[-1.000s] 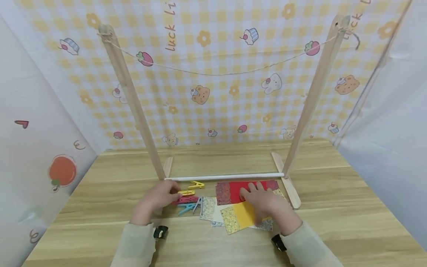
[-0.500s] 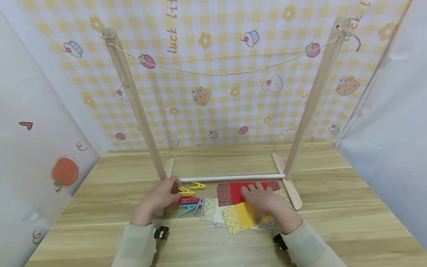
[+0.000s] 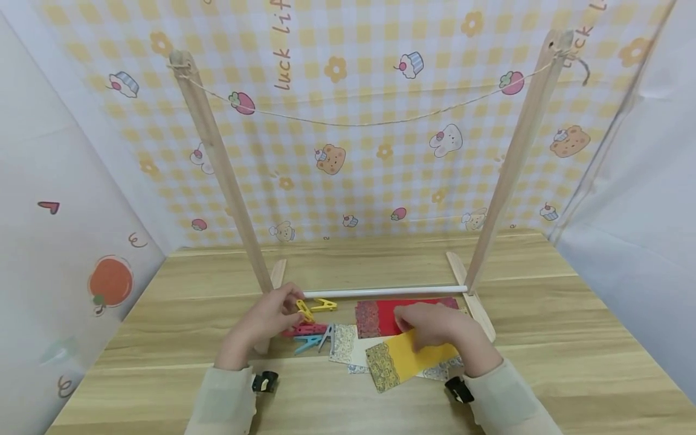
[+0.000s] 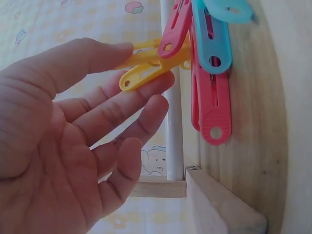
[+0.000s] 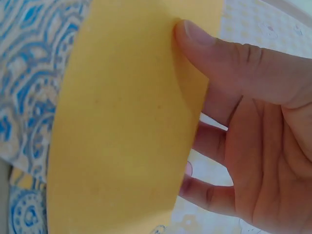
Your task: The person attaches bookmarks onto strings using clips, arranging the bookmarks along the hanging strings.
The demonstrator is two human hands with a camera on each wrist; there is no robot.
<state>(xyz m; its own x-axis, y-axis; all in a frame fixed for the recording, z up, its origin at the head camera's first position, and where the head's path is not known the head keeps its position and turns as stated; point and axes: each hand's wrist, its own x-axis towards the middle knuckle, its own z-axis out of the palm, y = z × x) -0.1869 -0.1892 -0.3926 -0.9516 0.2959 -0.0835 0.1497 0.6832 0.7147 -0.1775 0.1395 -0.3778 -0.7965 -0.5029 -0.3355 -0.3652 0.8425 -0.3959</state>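
Observation:
My left hand (image 3: pixel 269 314) pinches a yellow clothespin (image 4: pixel 151 70) between thumb and fingers, beside a second yellow clothespin (image 3: pixel 325 305). Pink clothespins (image 4: pixel 214 109) and a blue clothespin (image 4: pixel 212 44) lie right at that hand, with a grey clothespin (image 3: pixel 327 338) close by. On the right, my right hand (image 3: pixel 432 326) grips a yellow card (image 5: pixel 117 117) with patterned ends, thumb on its near face and fingers behind. The card bends slightly and overlaps a white card (image 3: pixel 365 350) in the head view. Behind the hand lies a red card (image 3: pixel 387 315), partly covered.
A wooden frame stands on the table, with a left post (image 3: pixel 223 163), a right post (image 3: pixel 516 163) and a white bar (image 3: pixel 386 292) low between them. A thin string (image 3: pixel 353 124) sags between the post tops. Behind hangs a checked cloth (image 3: pixel 380 187).
My right fingers have gone from lying spread over the cards to gripping the yellow card, whose patterned end has shifted toward me. My left hand has tilted the yellow clothespin upward.

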